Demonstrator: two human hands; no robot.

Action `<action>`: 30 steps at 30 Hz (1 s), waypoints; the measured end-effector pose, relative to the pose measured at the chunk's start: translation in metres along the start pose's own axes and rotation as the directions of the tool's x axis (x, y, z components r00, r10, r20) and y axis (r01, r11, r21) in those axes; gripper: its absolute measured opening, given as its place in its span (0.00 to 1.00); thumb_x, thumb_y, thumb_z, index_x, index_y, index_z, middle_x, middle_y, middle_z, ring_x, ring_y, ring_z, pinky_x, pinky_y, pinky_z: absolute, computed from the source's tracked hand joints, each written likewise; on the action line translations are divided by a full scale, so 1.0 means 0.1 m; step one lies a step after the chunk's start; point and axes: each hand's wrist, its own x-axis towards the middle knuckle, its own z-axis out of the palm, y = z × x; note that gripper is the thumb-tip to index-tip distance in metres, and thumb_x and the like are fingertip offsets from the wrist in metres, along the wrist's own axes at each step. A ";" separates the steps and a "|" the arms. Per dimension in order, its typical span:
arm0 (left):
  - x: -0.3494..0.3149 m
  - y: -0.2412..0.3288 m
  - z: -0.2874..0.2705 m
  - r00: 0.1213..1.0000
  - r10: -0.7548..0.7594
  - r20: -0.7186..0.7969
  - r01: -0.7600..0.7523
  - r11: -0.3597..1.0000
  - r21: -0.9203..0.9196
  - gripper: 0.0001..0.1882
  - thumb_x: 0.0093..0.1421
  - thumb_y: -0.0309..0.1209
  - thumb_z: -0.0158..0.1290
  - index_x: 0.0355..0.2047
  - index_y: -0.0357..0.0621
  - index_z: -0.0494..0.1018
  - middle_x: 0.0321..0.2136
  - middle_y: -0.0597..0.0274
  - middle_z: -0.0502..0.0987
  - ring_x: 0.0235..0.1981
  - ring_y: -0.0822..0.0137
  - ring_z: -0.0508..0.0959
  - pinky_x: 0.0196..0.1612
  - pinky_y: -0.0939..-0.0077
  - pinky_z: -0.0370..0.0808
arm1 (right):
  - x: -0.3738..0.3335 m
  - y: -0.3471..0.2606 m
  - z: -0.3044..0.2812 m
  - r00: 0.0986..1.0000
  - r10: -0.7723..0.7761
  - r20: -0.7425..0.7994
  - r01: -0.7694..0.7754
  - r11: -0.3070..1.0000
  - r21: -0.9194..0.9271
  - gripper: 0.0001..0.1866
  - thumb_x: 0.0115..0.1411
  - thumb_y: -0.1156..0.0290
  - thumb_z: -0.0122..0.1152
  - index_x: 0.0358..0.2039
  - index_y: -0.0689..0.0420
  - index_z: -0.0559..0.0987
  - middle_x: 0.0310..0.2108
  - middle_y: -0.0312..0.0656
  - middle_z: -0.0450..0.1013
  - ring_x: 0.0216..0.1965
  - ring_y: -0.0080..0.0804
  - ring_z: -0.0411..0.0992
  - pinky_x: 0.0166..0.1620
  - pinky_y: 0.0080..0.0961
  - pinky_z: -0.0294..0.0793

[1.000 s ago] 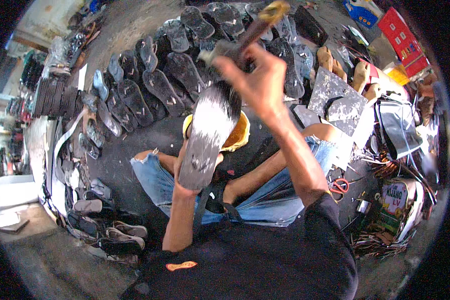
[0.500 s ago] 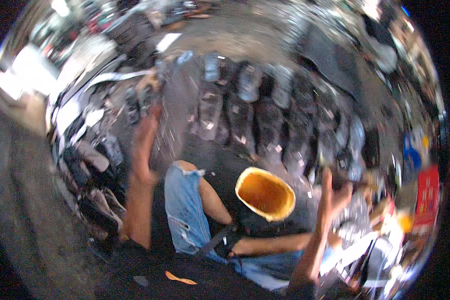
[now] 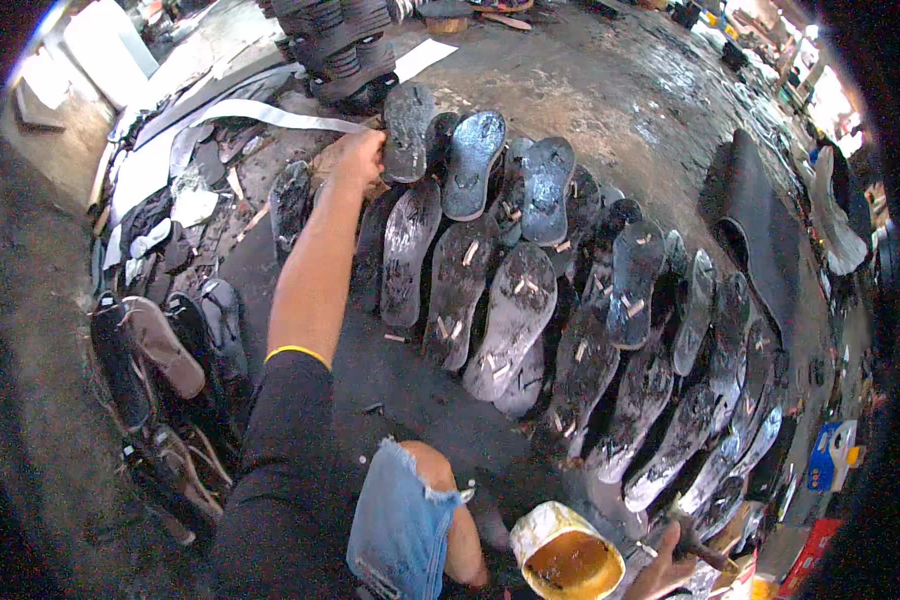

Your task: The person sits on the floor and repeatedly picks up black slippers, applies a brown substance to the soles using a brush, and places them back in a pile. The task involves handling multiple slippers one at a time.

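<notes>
My left hand [image 3: 358, 158] reaches far forward with its fingers closed at the left edge of a dark sandal sole [image 3: 407, 132]. That sole stands at the far left end of rows of black soles [image 3: 510, 320], several with small pale pegs on them. At the lower right, my right hand [image 3: 662, 572] is partly cut off by the frame. It grips a dark, stick-like tool [image 3: 705, 547], whose kind I cannot make out. Between my knee and this hand is a pale-rimmed container [image 3: 568, 548] of amber-brown liquid or paste.
Finished-looking sandals [image 3: 165, 345] lie at the left. A white strip [image 3: 270, 112] curves over scraps beside my left hand. Stacked dark soles [image 3: 340, 50] rise at the back. A curled black sheet [image 3: 755, 235] lies at the right, with a blue box [image 3: 828, 455] nearer.
The view has shifted, sharpened from blur. My left hand has moved right, to the sole at the row's end. The container and my right hand now appear lower in the view.
</notes>
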 end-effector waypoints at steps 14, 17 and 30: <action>-3.00 1.95 -3.12 0.865 -0.455 -0.212 0.404 0.882 -0.243 0.11 0.64 0.28 0.60 0.46 0.42 0.84 0.35 0.56 0.87 0.33 0.68 0.86 0.39 0.72 0.81 | 0.05 0.42 -0.33 0.946 -0.319 0.054 0.321 0.946 -0.040 0.28 0.72 0.53 0.58 0.50 0.71 0.82 0.43 0.59 0.81 0.42 0.43 0.77 0.46 0.42 0.77; -4.07 1.82 -4.19 0.700 -0.484 -0.525 0.545 0.837 -0.046 0.10 0.63 0.26 0.61 0.45 0.42 0.84 0.36 0.56 0.87 0.33 0.67 0.85 0.40 0.70 0.80 | 0.00 0.56 -0.81 0.874 -0.484 0.038 0.477 0.844 -0.246 0.23 0.69 0.58 0.64 0.49 0.69 0.83 0.42 0.53 0.82 0.42 0.39 0.78 0.47 0.37 0.79; -6.48 1.13 -3.79 0.700 -0.690 -0.184 0.707 0.632 0.319 0.22 0.65 0.49 0.61 0.40 0.39 0.81 0.30 0.46 0.81 0.36 0.46 0.81 0.44 0.56 0.76 | -0.86 0.67 -0.37 0.771 -0.575 0.273 0.532 0.818 0.220 0.09 0.61 0.67 0.73 0.38 0.59 0.86 0.36 0.49 0.83 0.36 0.39 0.82 0.43 0.33 0.79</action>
